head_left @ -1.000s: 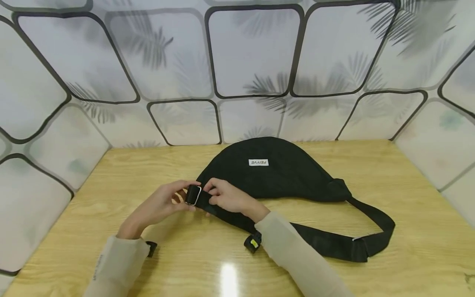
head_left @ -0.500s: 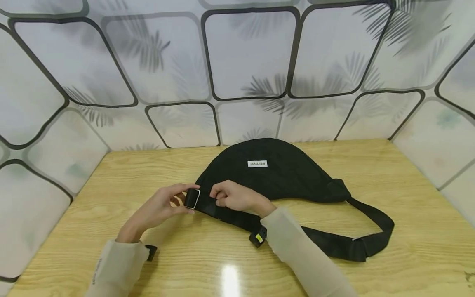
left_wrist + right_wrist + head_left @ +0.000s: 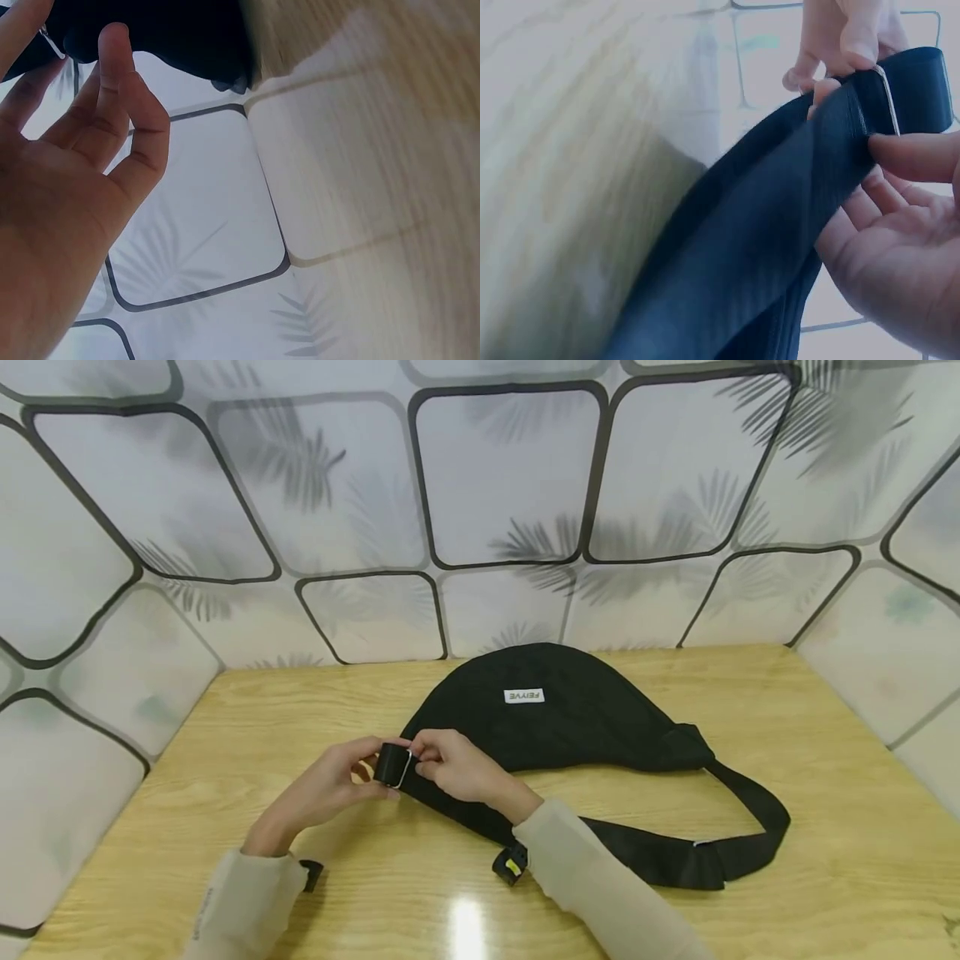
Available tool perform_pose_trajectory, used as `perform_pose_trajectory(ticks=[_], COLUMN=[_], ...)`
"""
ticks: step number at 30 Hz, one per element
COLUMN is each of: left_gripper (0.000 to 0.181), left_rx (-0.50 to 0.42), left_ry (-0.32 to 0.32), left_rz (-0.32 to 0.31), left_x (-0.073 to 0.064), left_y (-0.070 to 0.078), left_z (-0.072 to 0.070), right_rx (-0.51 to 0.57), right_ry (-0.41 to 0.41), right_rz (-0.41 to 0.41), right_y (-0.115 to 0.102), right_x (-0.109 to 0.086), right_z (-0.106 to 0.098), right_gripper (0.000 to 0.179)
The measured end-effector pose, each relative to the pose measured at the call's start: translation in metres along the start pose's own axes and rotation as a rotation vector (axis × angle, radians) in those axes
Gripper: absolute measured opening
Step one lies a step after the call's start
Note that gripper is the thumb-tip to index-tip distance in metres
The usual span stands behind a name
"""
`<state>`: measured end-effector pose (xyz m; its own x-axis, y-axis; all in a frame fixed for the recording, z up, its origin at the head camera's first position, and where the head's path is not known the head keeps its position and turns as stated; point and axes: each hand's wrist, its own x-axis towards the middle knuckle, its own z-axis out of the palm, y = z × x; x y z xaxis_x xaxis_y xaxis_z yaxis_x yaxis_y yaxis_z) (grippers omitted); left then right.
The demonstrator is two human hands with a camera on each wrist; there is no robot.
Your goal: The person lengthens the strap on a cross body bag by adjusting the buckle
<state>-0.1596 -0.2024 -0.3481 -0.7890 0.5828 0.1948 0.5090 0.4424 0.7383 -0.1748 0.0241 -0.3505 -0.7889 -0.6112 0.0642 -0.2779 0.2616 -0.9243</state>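
A black waist bag (image 3: pixel 551 714) with a white label lies on the wooden table. Its black strap (image 3: pixel 450 802) runs in front of it, with a doubled end (image 3: pixel 391 765) passing through a silver metal slider buckle (image 3: pixel 406 770). At that end, my left hand (image 3: pixel 318 793) holds the loop and buckle between thumb and fingers. My right hand (image 3: pixel 468 768) pinches the strap right beside the buckle. The right wrist view shows a thumb (image 3: pixel 911 156) against the webbing near the buckle. In the left wrist view the bag is only a dark patch at the top.
A patterned cloth wall (image 3: pixel 510 477) rises behind and at both sides of the table (image 3: pixel 277 710). The far strap part (image 3: pixel 757 810) loops round at the right. Small black devices sit at the left sleeve (image 3: pixel 243 893) and the right sleeve (image 3: pixel 592 868).
Half a second ago my right hand was drawn away to the right of the buckle; now its fingers are back at it. The buckle sits slightly further right.
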Motion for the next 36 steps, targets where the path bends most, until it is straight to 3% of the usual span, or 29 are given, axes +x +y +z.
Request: perform_pose_trajectory(ticks=[4, 11, 14, 29, 34, 36], left_gripper=[0.048, 0.051, 0.051, 0.05, 0.048, 0.048], left_rx=[0.018, 0.036, 0.044, 0.031, 0.02, 0.02], left_ry=[0.01, 0.011, 0.015, 0.011, 0.005, 0.006], left_rz=[0.009, -0.004, -0.008, -0.008, -0.012, -0.014], left_x=[-0.002, -0.002, -0.002, -0.001, 0.001, 0.001], left_y=[0.0, 0.003, 0.004, 0.0, -0.001, -0.001], left_z=[-0.002, -0.007, -0.009, -0.006, -0.003, -0.002], right_rx=[-0.008, -0.083, -0.14, -0.162, -0.101, -0.019], right_ry=[-0.056, -0.363, -0.422, -0.326, -0.26, -0.238], right_rz=[-0.007, 0.025, 0.02, -0.031, 0.019, 0.038], right_y=[0.003, 0.008, 0.01, 0.009, 0.008, 0.008], right_x=[0.0, -0.001, -0.001, 0.0, -0.002, -0.002], right_z=[-0.005, -0.03, -0.037, -0.031, -0.025, -0.022], right_gripper=[0.015, 0.019, 0.033, 0.037, 0.025, 0.017])
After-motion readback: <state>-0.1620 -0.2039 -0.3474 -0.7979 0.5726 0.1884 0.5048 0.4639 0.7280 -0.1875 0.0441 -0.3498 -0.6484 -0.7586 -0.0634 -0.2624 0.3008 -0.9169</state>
